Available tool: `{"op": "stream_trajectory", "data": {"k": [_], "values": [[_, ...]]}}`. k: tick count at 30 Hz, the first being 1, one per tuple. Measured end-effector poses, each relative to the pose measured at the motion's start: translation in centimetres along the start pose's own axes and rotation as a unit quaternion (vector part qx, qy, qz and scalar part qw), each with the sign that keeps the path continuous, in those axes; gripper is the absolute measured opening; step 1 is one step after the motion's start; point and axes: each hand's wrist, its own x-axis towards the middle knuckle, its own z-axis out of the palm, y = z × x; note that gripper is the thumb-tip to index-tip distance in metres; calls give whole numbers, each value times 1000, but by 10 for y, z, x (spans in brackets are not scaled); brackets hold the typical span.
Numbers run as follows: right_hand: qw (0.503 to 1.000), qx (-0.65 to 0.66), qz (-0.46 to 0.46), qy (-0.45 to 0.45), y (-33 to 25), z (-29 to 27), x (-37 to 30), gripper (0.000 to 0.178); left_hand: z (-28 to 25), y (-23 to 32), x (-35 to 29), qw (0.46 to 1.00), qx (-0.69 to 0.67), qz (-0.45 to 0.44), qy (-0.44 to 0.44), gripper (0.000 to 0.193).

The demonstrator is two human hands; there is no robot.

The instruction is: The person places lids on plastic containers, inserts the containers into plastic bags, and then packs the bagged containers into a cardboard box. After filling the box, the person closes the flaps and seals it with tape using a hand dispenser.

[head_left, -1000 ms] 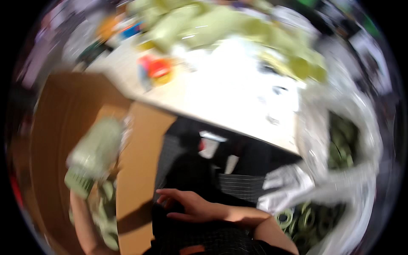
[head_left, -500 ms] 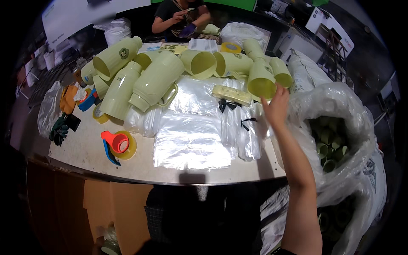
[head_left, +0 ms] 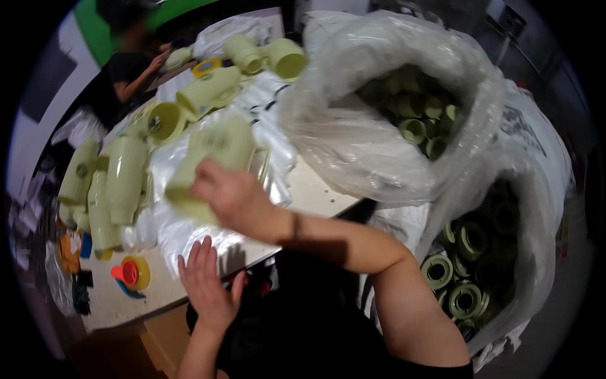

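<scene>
A pale worktop [head_left: 315,192] runs diagonally through a busy workroom, with a co-worker in dark clothing [head_left: 129,72] at its far side. Two translucent sacks stand along its right: the upper sack [head_left: 341,148] holds pale green cup-like parts [head_left: 413,131], the lower sack [head_left: 536,252] green ring-shaped parts [head_left: 465,300].

Blurred, a pale green casing [head_left: 218,145] with a handle is tilted over the clear plastic sleeves [head_left: 177,243] in the middle of the worktop. The right hand [head_left: 238,201] has its grip closed around the casing's lower rim, fingers curled over the edge. The left hand [head_left: 211,294] holds nothing; its grip is wide, fingers spread above the near edge, close to the sleeves.

More casings [head_left: 126,174] lie grouped to the left. Nearer, an orange-red ring-ended tool [head_left: 128,272] rests against a yellow tape roll [head_left: 144,271]. Part of a cardboard box [head_left: 167,338] shows below the worktop.
</scene>
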Motion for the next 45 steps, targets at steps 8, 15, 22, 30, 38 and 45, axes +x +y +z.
{"op": "stream_trajectory", "data": {"k": [8,15,22,30,38,45], "values": [[980,14,190,65,124,-119,-105,53,6,-23,-47,938,-177,-291,64,20],[796,-222,539,162,433,-259,-254,86,39,-53,-45,697,-503,-426,284,35],[862,141,416,251,187,-155,-164,55,13,-46,-61,677,-536,-436,254,37],[763,448,456,91,-40,-41,-131,60,-41,-5,-98,624,-607,-459,178,37],[675,525,510,93,-82,-53,-166,59,-105,53,-119,884,-276,-302,226,15],[694,496,518,55,-148,-45,-255,60,-100,7,-96,825,-447,-222,265,31]]}}
